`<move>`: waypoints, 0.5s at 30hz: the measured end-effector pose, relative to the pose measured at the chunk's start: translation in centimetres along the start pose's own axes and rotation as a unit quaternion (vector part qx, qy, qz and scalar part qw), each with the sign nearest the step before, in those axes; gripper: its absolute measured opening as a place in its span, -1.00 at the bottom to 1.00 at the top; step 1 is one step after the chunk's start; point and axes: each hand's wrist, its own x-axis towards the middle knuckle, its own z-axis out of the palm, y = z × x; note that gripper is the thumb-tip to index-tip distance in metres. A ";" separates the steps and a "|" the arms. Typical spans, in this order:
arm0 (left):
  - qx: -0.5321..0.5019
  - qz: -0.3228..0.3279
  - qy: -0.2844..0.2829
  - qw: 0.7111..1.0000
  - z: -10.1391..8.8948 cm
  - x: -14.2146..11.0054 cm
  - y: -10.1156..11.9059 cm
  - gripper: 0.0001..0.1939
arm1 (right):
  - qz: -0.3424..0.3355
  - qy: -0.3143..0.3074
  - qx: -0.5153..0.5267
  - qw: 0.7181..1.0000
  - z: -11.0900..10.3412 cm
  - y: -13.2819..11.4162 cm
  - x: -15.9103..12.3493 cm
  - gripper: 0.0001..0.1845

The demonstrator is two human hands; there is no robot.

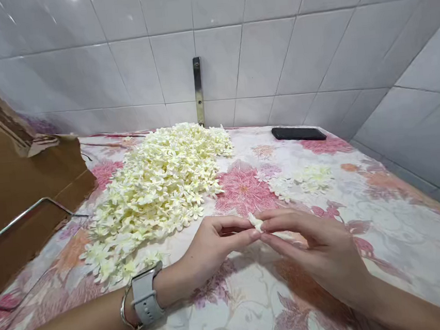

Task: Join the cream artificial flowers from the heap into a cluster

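Between my fingertips, above the front middle of the table, is a small white flower point(255, 222). My left hand point(212, 243), with a watch and bangle at the wrist, pinches it from the left side. From the right, my right hand point(313, 244) pinches the same flower with thumb and fingers, so both hands nearly meet there. Much of the flower is hidden by the fingers. Just beyond my left hand lies a large heap of pale yellow-white flowers point(159, 181). Farther out past my right hand is a small loose group of similar flowers point(310, 178).
A floral cloth point(250, 312) covers the table. At the left stands a cardboard box point(20, 189), with a bent metal rod point(26, 217) in front of it. A black phone point(298, 133) lies at the back right. A metal bracket point(199, 92) is fixed against the tiled wall point(271, 46).
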 end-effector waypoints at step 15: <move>0.059 0.060 -0.002 0.996 -0.4 0.0 -0.6 -0.89 | -0.019 -0.006 0.009 1.000 -0.4 -0.3 0.4 -0.86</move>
